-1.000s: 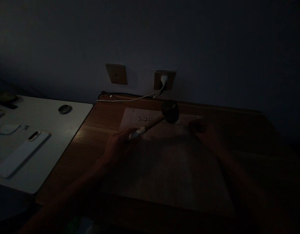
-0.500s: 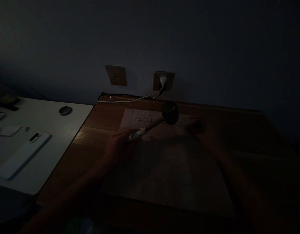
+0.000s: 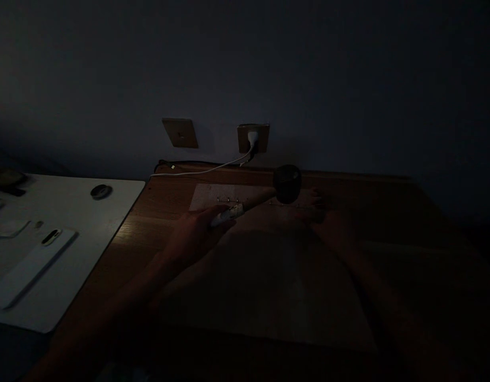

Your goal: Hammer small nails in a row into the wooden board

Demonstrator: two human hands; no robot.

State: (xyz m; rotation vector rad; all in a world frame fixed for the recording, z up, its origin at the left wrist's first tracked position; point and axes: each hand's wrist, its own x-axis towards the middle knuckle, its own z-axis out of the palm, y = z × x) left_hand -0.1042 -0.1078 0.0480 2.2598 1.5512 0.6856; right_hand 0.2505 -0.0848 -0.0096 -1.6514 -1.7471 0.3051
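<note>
Left hand (image 3: 195,236) closed round the pale handle of a black round-headed wooden mallet (image 3: 263,197); head up just left of right hand (image 3: 328,223); right hand lies on pale flat board (image 3: 268,286) on brown wooden worktop (image 3: 157,212); its grip too dark to tell.

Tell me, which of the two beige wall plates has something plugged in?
The right-hand beige plate: a white plug with its white cable sits in it. The left-hand plate has none.

black-headed mallet (image 3: 286,184) with wooden handle, tilted above the pale board (image 3: 207,195).
</note>
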